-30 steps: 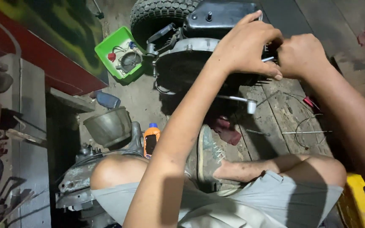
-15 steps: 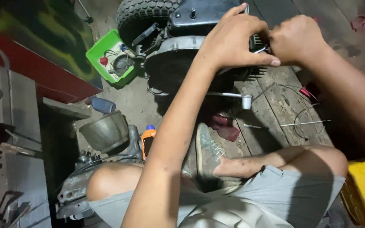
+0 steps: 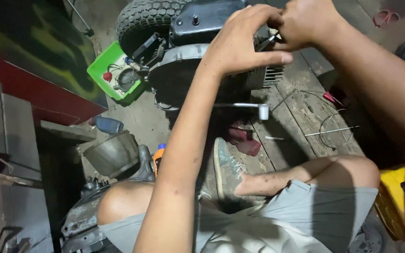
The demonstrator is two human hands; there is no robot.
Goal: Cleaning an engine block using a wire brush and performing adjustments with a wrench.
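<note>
Shifted up and toward the top edge since half a second ago: both hands, now bunched over the upper right of the small engine (image 3: 198, 70), with the view tipped a little closer. Left hand (image 3: 244, 44) spread over the engine housing, fingers half curled, fingertips meeting a thin metal tool (image 3: 269, 41) at the cooling fins (image 3: 270, 75). Right hand (image 3: 308, 23) closed in a tight pinch at the same spot, thumb and fingers narrow; cannot tell exactly what small part sits between them, hidden by the knuckles. Engine resting on the dirty floor just ahead of the crossed legs, black cover (image 3: 202, 21) on top, knobby tyre (image 3: 144, 18) behind it. Socket wrench (image 3: 247, 107) lying under the left forearm, near loose wire (image 3: 333, 126) on the wooden boards. Green tray (image 3: 97, 75) of small parts to the left, metal bowl (image 3: 111, 152) and orange-capped bottle (image 3: 159, 157) nearer the knee, yellow container (image 3: 392, 197) at the right. Judged best done slowly: steady the housing with the left palm, keep the pinch square to the fitting, avoid slipping against the sharp fins, and keep loose pieces over the tray rather than the boards.
</note>
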